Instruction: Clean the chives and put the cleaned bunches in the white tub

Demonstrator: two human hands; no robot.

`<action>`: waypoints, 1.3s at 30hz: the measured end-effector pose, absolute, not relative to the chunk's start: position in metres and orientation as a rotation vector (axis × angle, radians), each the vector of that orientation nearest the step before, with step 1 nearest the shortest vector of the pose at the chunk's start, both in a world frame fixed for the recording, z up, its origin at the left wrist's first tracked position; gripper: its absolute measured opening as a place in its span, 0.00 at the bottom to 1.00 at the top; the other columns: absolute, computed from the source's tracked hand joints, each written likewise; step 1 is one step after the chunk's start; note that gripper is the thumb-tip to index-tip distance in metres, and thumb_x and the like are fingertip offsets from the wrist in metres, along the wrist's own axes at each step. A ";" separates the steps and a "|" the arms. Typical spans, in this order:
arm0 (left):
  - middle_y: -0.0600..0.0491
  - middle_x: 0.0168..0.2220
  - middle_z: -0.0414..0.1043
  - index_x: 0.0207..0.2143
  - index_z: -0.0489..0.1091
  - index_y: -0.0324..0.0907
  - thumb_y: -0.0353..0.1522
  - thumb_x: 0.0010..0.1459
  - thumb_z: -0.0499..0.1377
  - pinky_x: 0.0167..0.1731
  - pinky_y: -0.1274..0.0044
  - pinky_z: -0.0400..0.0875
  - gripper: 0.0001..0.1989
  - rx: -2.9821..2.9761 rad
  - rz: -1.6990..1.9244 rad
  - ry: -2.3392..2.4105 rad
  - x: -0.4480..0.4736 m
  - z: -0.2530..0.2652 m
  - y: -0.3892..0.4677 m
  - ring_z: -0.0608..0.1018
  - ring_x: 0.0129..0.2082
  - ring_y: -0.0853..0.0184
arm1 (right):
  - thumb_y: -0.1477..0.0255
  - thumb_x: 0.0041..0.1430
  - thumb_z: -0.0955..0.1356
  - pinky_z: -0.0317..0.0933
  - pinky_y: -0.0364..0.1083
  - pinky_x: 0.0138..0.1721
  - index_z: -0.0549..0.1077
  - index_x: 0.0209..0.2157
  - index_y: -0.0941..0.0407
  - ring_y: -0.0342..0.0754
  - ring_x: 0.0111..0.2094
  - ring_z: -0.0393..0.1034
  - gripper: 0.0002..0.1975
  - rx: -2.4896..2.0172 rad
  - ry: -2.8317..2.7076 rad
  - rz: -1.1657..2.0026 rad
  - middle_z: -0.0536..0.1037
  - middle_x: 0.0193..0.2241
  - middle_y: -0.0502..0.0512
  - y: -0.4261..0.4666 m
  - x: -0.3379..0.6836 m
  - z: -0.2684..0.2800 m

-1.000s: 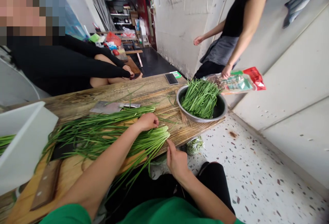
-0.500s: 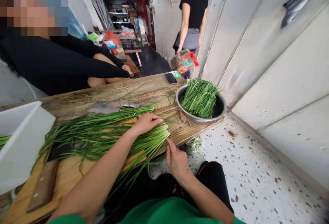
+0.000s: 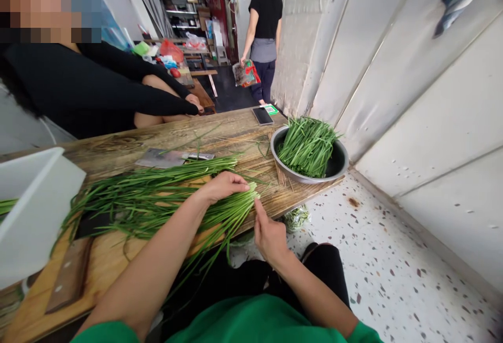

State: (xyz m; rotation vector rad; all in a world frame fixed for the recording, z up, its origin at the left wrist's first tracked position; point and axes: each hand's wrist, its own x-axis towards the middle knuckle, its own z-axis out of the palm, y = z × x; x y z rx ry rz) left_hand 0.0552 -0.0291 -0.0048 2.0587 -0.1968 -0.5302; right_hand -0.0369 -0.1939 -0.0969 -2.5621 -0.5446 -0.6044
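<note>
Long garlic chives [image 3: 226, 214] lie in a loose bunch across the cutting board [image 3: 108, 259], pale cut ends to the right. My left hand [image 3: 223, 186] rests on them, thumb and fingers closed on stems by the pale ends. Just below those ends is my right hand [image 3: 271, 235], index finger stretched toward the stems and the other fingers curled. It seems to grip a thin bamboo skewer, mostly hidden by the hand. Behind the bunch lies a second row of chives [image 3: 204, 167]. A metal bowl [image 3: 291, 175] to the right holds a heap of chives [image 3: 308, 146].
A cleaver [image 3: 163, 158] lies behind the chives; a wooden knife handle [image 3: 68, 275] is on the board. Bamboo skewers [image 3: 281, 175] lie beside the bowl. A phone [image 3: 262, 116] and a white bin [image 3: 58, 191] are on the table. One person sits opposite; another stands farther back.
My right hand has risen slightly, its index fingertip closer to the pale ends. My left fingertips have shifted onto those ends. The standing person has walked farther away with a plastic packet.
</note>
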 end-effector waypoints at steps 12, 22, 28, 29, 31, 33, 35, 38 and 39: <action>0.56 0.22 0.70 0.27 0.72 0.36 0.42 0.42 0.59 0.26 0.81 0.62 0.17 2.081 -0.530 -0.198 0.056 -0.006 -0.031 0.69 0.23 0.72 | 0.77 0.55 0.56 0.59 0.37 0.24 0.44 0.59 0.62 0.40 0.20 0.67 0.30 -2.615 -0.566 -0.505 0.75 0.23 0.50 -0.192 -0.035 -0.091; 0.55 0.22 0.71 0.26 0.72 0.35 0.41 0.41 0.59 0.25 0.81 0.62 0.17 2.054 -0.550 -0.199 0.054 -0.003 -0.033 0.68 0.22 0.72 | 0.76 0.56 0.56 0.58 0.37 0.24 0.46 0.58 0.63 0.40 0.21 0.69 0.27 -2.604 -0.559 -0.470 0.76 0.26 0.52 -0.190 -0.034 -0.092; 0.55 0.22 0.71 0.26 0.72 0.35 0.41 0.42 0.59 0.25 0.81 0.61 0.16 2.056 -0.552 -0.194 0.053 -0.003 -0.033 0.68 0.22 0.72 | 0.77 0.55 0.56 0.59 0.37 0.23 0.45 0.59 0.61 0.40 0.20 0.68 0.29 -2.622 -0.554 -0.439 0.75 0.23 0.51 -0.190 -0.034 -0.090; 0.56 0.21 0.70 0.26 0.72 0.35 0.41 0.42 0.59 0.25 0.81 0.61 0.16 2.057 -0.551 -0.198 0.053 -0.003 -0.033 0.68 0.21 0.72 | 0.77 0.55 0.56 0.59 0.37 0.23 0.45 0.59 0.62 0.40 0.20 0.68 0.29 -2.622 -0.553 -0.435 0.75 0.24 0.51 -0.190 -0.034 -0.090; 0.56 0.21 0.70 0.25 0.72 0.35 0.40 0.42 0.59 0.24 0.82 0.61 0.15 2.054 -0.556 -0.202 0.053 -0.003 -0.033 0.68 0.21 0.73 | 0.77 0.55 0.56 0.59 0.37 0.24 0.46 0.59 0.62 0.41 0.20 0.68 0.29 -2.619 -0.552 -0.429 0.76 0.24 0.52 -0.189 -0.034 -0.090; 0.56 0.21 0.70 0.26 0.72 0.35 0.40 0.42 0.59 0.24 0.82 0.61 0.15 2.050 -0.556 -0.200 0.053 -0.004 -0.033 0.68 0.21 0.73 | 0.77 0.55 0.56 0.60 0.37 0.24 0.46 0.59 0.63 0.41 0.20 0.68 0.29 -2.622 -0.557 -0.416 0.76 0.24 0.53 -0.189 -0.034 -0.090; 0.55 0.21 0.70 0.26 0.72 0.35 0.40 0.42 0.59 0.24 0.82 0.61 0.16 2.049 -0.552 -0.201 0.054 -0.006 -0.032 0.68 0.21 0.73 | 0.77 0.55 0.56 0.60 0.37 0.24 0.45 0.59 0.64 0.41 0.21 0.68 0.29 -2.638 -0.556 -0.391 0.75 0.24 0.53 -0.189 -0.034 -0.088; 0.55 0.22 0.71 0.27 0.73 0.35 0.40 0.42 0.59 0.25 0.82 0.61 0.16 2.049 -0.551 -0.220 0.055 -0.008 -0.031 0.68 0.21 0.73 | 0.77 0.55 0.56 0.60 0.38 0.24 0.42 0.59 0.63 0.42 0.20 0.68 0.31 -2.667 -0.547 -0.323 0.75 0.22 0.52 -0.189 -0.033 -0.082; 0.55 0.22 0.71 0.27 0.73 0.35 0.40 0.42 0.59 0.25 0.82 0.61 0.16 2.047 -0.558 -0.230 0.055 -0.008 -0.031 0.68 0.21 0.73 | 0.77 0.55 0.56 0.60 0.38 0.24 0.41 0.60 0.63 0.42 0.20 0.68 0.31 -2.674 -0.547 -0.297 0.75 0.22 0.52 -0.189 -0.033 -0.081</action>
